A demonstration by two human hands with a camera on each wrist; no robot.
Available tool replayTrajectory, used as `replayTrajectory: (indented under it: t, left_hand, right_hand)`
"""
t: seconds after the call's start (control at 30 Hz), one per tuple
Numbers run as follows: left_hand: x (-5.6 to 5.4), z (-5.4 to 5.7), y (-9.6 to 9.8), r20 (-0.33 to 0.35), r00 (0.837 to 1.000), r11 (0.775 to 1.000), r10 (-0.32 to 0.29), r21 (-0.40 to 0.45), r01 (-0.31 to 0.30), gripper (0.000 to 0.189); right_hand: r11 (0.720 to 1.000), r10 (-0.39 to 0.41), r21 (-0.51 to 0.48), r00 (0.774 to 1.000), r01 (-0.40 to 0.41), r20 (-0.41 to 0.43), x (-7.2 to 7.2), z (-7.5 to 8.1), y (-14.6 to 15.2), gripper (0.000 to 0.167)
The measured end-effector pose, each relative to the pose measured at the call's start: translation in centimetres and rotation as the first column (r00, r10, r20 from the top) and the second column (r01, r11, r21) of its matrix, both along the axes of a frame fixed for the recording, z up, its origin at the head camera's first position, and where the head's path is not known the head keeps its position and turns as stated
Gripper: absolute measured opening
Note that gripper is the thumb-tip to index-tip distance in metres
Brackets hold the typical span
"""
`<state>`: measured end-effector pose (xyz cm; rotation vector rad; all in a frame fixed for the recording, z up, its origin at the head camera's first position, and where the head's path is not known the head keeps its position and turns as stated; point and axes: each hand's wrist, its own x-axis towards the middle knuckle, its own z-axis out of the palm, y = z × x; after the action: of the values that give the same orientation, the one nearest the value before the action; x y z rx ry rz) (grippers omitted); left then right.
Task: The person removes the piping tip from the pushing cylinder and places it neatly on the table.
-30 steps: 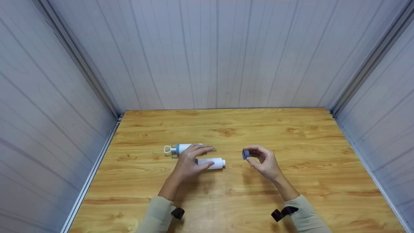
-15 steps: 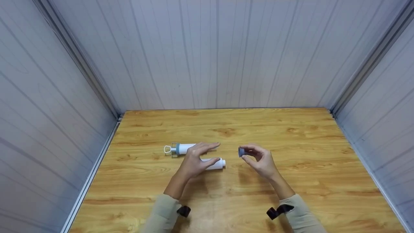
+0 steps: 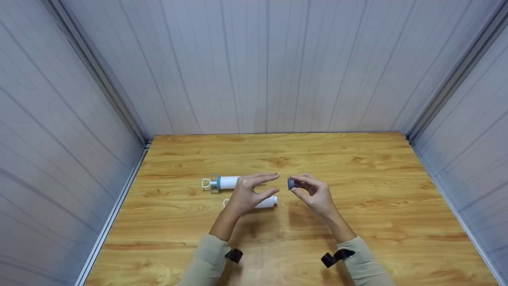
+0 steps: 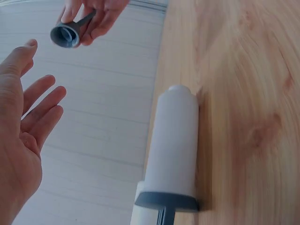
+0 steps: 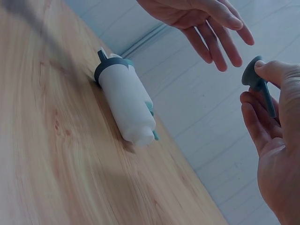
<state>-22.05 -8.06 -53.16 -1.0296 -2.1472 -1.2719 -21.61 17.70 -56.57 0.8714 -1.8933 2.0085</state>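
Note:
My right hand (image 3: 320, 198) pinches a dark grey-blue nozzle (image 5: 255, 77) with a flared, cup-like base and a thin spout between thumb and fingers. In the left wrist view the nozzle's hollow wide end shows. My left hand (image 3: 245, 195) holds nothing; its fingers are extended toward the nozzle, with a gap between. Below the left hand, a white plunger-type dispenser (image 3: 268, 202) lies on its side, partly hidden by it. Its barrel has a dark collar and a narrow white neck. Behind it lies a second white dispenser (image 3: 228, 182) with a blue-grey collar and looped handle.
Everything lies on a wood-grain table (image 3: 377, 198). Pale panelled walls (image 3: 254, 71) enclose its back and both sides. Each wrist carries a black camera mount; the right one (image 3: 337, 257) sits over the sleeve.
My left hand has moved right, off the near dispenser, uncovering its handle end. My right hand has carried the nozzle left, so the hands are closer together. Both dispensers have stayed put.

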Motion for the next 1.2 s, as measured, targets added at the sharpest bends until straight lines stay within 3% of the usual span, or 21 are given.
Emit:
replayTrajectory:
  t: [0.37,0.63,0.93,1.2]
  left_hand:
    - [-0.3,0.0,1.2,0.006,1.000,0.999,-0.030,0.035,0.030,0.034]
    - [-0.2,-0.1,1.5,0.081,0.995,0.997,-0.055,0.059,0.050,0.030]
    - [-0.4,-0.4,1.8,0.040,0.998,0.995,-0.049,0.093,0.045,0.024]
    - [-0.3,-0.3,1.8,0.073,0.995,0.990,-0.070,0.130,0.060,0.024]
  right_hand:
    - [1.000,0.014,-0.022,1.000,-0.015,-0.014,-0.1,0.2,-0.8,0.037]
    - [0.999,0.027,-0.032,0.999,-0.027,-0.024,-0.2,0.1,-1.2,0.038]
    - [0.999,0.036,-0.022,0.999,-0.036,-0.016,-0.2,0.3,-1.5,0.038]
    - [0.998,0.056,-0.023,0.998,-0.056,-0.017,-0.3,0.2,-1.5,0.038]
